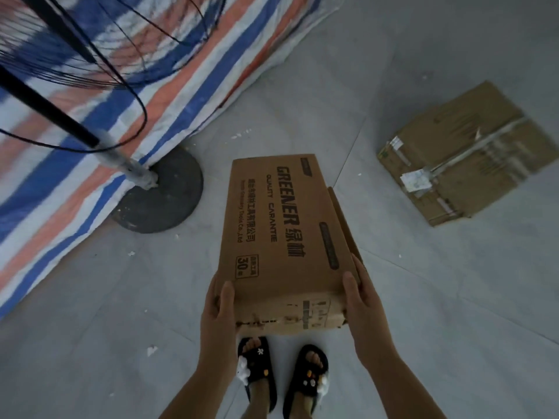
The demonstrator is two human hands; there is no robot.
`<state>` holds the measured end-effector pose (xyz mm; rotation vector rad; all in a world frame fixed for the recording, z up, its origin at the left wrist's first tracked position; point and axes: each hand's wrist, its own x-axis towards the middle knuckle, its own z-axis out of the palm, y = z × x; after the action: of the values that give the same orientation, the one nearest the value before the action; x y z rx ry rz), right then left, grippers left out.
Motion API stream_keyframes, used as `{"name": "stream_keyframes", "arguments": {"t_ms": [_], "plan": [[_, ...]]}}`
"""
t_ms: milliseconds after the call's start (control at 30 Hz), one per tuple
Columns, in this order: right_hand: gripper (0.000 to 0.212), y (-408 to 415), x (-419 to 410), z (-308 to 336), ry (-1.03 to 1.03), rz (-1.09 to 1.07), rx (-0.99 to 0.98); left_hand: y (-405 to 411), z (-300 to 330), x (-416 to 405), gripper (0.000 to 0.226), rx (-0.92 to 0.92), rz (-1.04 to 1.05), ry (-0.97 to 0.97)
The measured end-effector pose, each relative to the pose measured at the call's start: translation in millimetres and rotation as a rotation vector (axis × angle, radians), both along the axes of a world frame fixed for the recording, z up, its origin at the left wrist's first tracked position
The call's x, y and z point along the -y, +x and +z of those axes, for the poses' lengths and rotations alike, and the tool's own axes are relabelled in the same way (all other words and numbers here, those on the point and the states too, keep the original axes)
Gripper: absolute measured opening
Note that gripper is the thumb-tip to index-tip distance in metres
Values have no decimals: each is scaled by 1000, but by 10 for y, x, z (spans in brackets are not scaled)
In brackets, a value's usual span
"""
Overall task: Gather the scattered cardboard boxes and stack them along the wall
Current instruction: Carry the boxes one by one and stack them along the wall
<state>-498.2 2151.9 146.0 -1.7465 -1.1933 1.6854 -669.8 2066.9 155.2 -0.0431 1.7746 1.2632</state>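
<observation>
I carry a long brown cardboard box (281, 237) printed with "GREENER" lettering, held above the floor in front of my feet. My left hand (219, 313) grips its near left corner, thumb on top. My right hand (363, 306) grips its near right corner, thumb on top and fingers down the side. A second cardboard box (465, 155), taped and labelled, lies on the grey floor to the right, well apart from both hands.
A standing fan with a round dark base (160, 195) and wire cage (69, 55) stands at the left. A striped blue, orange and white tarp (181, 71) covers a heap behind it. Grey tiled floor (453, 297) spreads around my sandalled feet (284, 376).
</observation>
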Motion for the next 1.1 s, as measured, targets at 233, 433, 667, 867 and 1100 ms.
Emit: {"name": "stream_keyframes", "arguments": {"t_ms": [233,433,667,867,1100], "plan": [[56,-19,515,1375,-33,200,-59,30,1529,756,33,-108,88,32],[60,-80,883,2013,10,464,-87,336,2223,1504,28,-174,364,-16],[57,-217,1509,2622,29,859,-140,1043,2831,2511,31,-207,870,25],[42,-405,2396,2945,95,1220,-142,1529,3164,3418,39,-212,1322,55],[64,-123,4053,3294,108,1640,-213,2635,3473,4779,35,-296,1754,32]]}}
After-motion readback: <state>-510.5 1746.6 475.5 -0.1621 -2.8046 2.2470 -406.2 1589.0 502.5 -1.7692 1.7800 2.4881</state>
